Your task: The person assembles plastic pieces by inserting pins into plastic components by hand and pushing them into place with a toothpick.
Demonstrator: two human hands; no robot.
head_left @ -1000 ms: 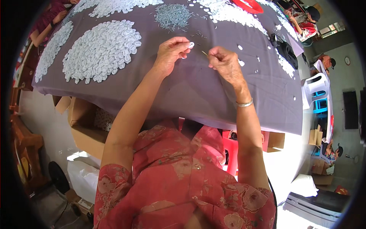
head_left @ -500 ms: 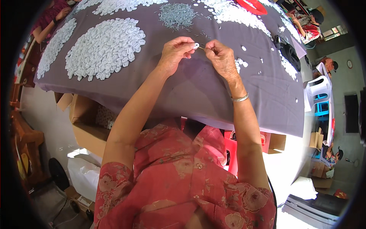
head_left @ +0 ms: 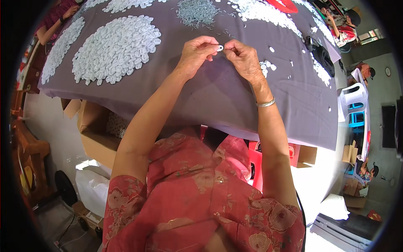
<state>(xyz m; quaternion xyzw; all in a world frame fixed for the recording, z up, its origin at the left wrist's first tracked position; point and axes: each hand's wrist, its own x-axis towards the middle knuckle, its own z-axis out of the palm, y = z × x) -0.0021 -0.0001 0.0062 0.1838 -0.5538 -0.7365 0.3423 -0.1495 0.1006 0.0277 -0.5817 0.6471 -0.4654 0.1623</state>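
Note:
My left hand [head_left: 195, 58] pinches a small white oval plastic piece [head_left: 220, 48] with a hole in it, between thumb and fingertips. Right beside it, my right hand [head_left: 243, 61] has its thumb and fingers pinched together against the piece's right side. The thin brass-coloured pin in these fingers is almost wholly hidden now; the earlier frame shows it better. Both hands are above the grey-purple cloth of the table. Beyond them lies a pile of small grey-green pins [head_left: 196, 13]. A broad heap of white plastic pieces [head_left: 115, 50] spreads to the left.
More white pieces [head_left: 266, 17] cover the far right, by a red dish [head_left: 283, 5]. Several loose ones [head_left: 267, 66] lie near my right wrist. A black object [head_left: 321, 61] rests at the table's right edge. An open cardboard box [head_left: 98, 143] stands below left. Other people sit around.
My right hand has closed in on the white piece, and the thin pin that showed between the hands is now nearly out of sight. The view has shifted slightly.

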